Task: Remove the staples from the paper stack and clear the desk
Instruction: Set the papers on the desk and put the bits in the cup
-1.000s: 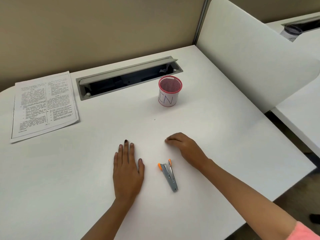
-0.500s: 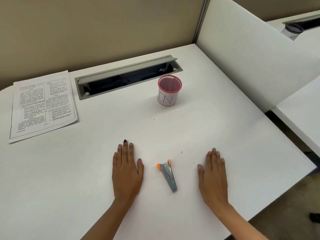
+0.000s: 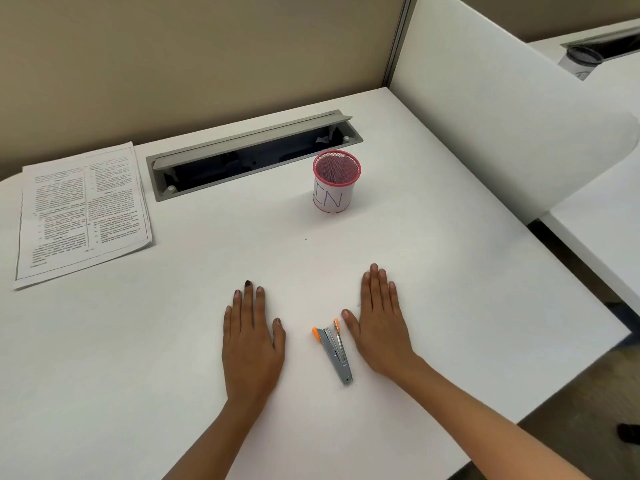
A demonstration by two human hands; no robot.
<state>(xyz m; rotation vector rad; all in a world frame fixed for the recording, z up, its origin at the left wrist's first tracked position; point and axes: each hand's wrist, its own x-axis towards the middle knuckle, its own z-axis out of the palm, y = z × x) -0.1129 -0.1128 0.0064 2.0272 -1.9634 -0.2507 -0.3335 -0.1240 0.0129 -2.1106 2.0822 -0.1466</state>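
A printed paper stack (image 3: 81, 213) lies at the far left of the white desk (image 3: 450, 271). A small grey stapler with orange tips (image 3: 334, 353) lies near the front, between my hands. My left hand (image 3: 252, 337) rests flat on the desk to the stapler's left, fingers straight. Flat and palm down too, my right hand (image 3: 379, 323) lies just right of the stapler, thumb close to its orange end. Neither hand holds anything.
A pink mesh cup labelled "IN" (image 3: 335, 183) stands behind the hands. An open grey cable tray (image 3: 249, 155) is sunk into the desk at the back. A white divider panel (image 3: 502, 109) borders the right side. The desk edge falls away at the right.
My right hand went from curled above the stapler, out to the right, then back in beside it, now lying flat. The left hand and stapler stayed put.
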